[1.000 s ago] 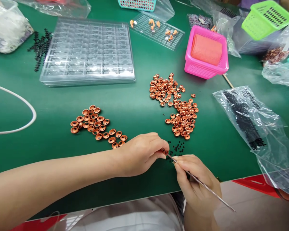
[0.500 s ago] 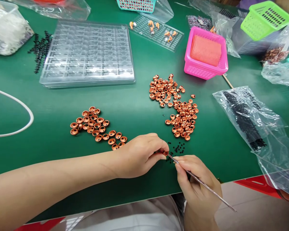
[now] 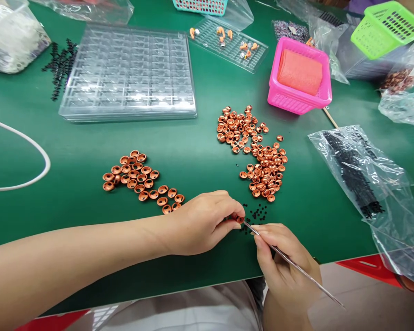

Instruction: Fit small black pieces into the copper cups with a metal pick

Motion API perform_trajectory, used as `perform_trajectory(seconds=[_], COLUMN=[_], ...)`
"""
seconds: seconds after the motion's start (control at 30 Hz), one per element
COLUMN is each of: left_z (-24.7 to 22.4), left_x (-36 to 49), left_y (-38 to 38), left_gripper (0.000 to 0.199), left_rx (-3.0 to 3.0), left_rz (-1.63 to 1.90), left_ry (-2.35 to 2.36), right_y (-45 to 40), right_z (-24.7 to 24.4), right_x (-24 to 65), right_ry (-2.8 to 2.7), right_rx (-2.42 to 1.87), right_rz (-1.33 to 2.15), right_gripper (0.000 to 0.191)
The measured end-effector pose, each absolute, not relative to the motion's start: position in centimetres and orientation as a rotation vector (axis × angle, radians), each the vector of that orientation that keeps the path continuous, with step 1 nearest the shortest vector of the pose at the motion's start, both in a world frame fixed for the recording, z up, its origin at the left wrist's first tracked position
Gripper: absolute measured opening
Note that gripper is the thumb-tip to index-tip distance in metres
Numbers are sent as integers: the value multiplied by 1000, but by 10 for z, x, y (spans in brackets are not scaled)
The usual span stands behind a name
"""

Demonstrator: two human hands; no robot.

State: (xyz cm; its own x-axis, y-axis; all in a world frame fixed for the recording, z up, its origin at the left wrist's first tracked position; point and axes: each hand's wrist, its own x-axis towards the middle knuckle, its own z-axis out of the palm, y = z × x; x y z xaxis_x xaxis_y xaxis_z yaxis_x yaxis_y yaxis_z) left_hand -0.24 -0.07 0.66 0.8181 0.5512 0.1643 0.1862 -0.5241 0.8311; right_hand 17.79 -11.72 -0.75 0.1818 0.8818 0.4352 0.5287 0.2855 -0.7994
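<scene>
Between thumb and fingertips, my left hand (image 3: 207,221) pinches a small copper-coloured cup (image 3: 240,219), mostly covered by the fingers. My right hand (image 3: 286,262) grips a thin metal pick (image 3: 296,266) like a pen, and its tip meets the cup. Tiny black pieces (image 3: 258,212) lie scattered on the table just beyond both hands. Past them is a heap of copper-coloured cups (image 3: 267,170), joined to a second heap (image 3: 236,128) farther back. Left of my left hand, more cups (image 3: 134,174) lie in a loose group, most with the hollow side up.
A stack of clear compartment trays (image 3: 129,73) stands at the back left beside black toothed strips (image 3: 59,69). A pink basket (image 3: 299,99) holds an orange-red block. Bagged black strips (image 3: 352,170) lie at right. A white cable (image 3: 43,156) curves at left.
The whole view has shifted slightly, so everything on the table appears a little farther right. Both hands keep the same hold, with the pick's tip still at the cup.
</scene>
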Motion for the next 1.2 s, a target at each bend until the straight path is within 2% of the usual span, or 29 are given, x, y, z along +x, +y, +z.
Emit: perform_trajectory(seconds=[0.83,1.2], left_z=[3,13], left_x=[-4,-5], left_y=[0,-5], left_gripper=[13,14], left_rx=[2160,2110], left_rz=[516,484], left_ry=[478,450], right_y=[-118,-120], right_z=[-6,-5], right_x=[181,187], right_ry=[-1524,-1666], right_rx=[-1322,-1219], right_rz=[445,372], right_gripper=[34,42])
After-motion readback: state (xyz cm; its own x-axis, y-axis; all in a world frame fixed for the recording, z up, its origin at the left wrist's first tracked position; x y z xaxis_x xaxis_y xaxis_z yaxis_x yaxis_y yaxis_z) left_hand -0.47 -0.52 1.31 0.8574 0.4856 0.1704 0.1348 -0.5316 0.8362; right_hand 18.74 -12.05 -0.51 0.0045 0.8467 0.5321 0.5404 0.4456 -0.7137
